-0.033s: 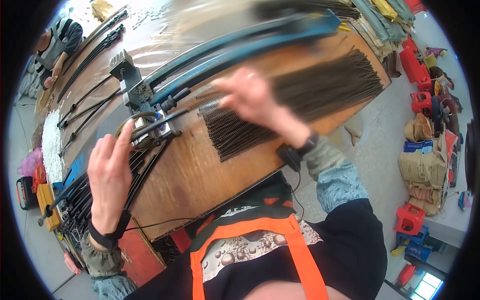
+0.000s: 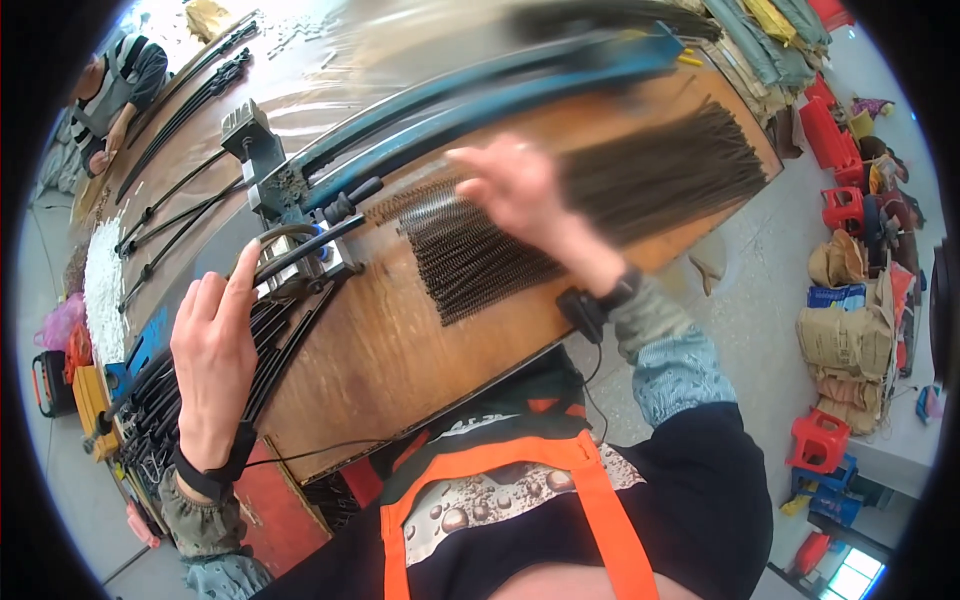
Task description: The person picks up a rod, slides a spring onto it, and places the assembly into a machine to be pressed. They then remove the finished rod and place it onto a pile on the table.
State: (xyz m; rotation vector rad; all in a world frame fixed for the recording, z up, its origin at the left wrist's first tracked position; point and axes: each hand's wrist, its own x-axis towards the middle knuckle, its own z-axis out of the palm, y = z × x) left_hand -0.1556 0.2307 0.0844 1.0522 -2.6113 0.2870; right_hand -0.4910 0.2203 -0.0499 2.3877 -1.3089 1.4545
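Note:
My left hand (image 2: 214,345) is closed around a long black rod (image 2: 310,250), whose tip points up and right past a metal clamp fixture (image 2: 325,255). Beyond that tip, a thin brownish coil spring (image 2: 412,200) stretches toward my right hand (image 2: 515,190). The fingers of that hand are bent and blurred by motion, and they seem to pinch the spring at the thumb. Below it lies a wide pile of long dark coil springs (image 2: 475,265) on the wooden table (image 2: 370,375). A black-handled lever (image 2: 355,195) sits on the fixture, just above the rod's tip.
A blue metal beam (image 2: 480,115) runs across the table behind the springs. More black rods (image 2: 200,425) are heaped under my left forearm. A co-worker (image 2: 115,95) sits at the far left. Red stools (image 2: 820,438) and sacks (image 2: 850,335) stand on the right.
The black rod's tip has shifted slightly left and down with my left hand. My right hand has moved a little to the right, and more of the coil spring shows between them.

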